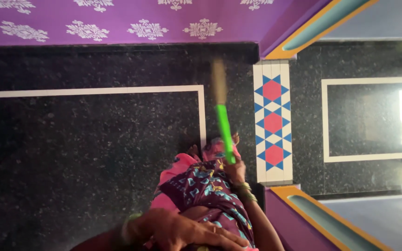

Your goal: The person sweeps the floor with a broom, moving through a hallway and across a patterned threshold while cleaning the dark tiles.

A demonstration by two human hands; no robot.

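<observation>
Right hand (235, 169) closed round the bottom of a green broom handle (224, 132). Handle runs up and away from the fist; blurred straw-coloured brush end (218, 81) over the black floor (84, 153), near the patterned tile strip (272, 123). Right arm stretched forward, bangles at wrist. Left hand (187, 230) flat, fingers loosely spread, pressed on the patterned dress (205, 186)

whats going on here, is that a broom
It looks like one. The person's right hand grips a broom by its green handle, the pale bristle end blurred over the black speckled floor near the patterned tile strip in a doorway. The left hand rests against the patterned cloth at the waist, holding nothing else.
</observation>
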